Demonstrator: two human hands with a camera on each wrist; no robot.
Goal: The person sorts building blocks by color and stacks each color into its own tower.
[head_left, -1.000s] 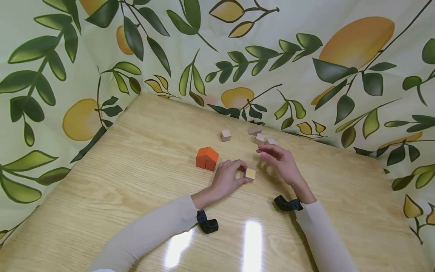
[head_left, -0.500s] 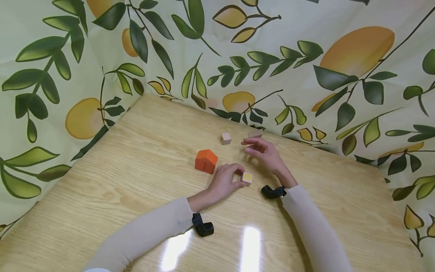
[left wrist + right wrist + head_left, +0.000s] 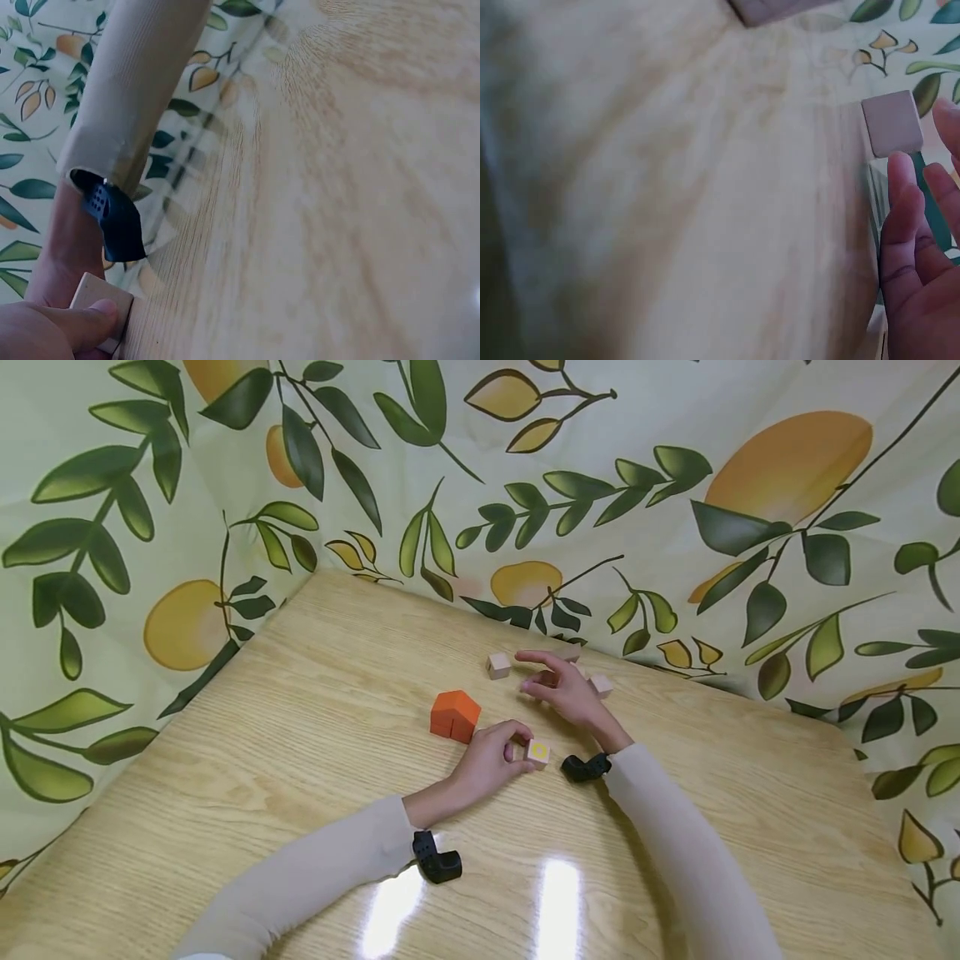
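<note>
My left hand (image 3: pixel 487 760) pinches a small pale wooden cube (image 3: pixel 538 752) between thumb and fingers; a yellow ring is printed on its top. In the left wrist view the thumb presses the side of this cube (image 3: pixel 103 311) near the tabletop. My right hand (image 3: pixel 564 693) holds nothing, its fingers parted and reaching left toward a plain wooden cube (image 3: pixel 498 665). The right wrist view has a wooden cube (image 3: pixel 892 124) just beyond the fingertips. An orange house-shaped block (image 3: pixel 454 716) with a slit in its front stands beside the left hand.
Behind the right hand, a wooden block (image 3: pixel 570 653) sits partly hidden, and another cube (image 3: pixel 600 685) lies right of it. The wood-grain table (image 3: pixel 337 693) ends at a leaf-and-fruit patterned cloth (image 3: pixel 420 460) along its back and left edges.
My right hand has moved left and slightly up, past the back blocks to near the lone cube. The left hand has shifted slightly left, still gripping its cube.
</note>
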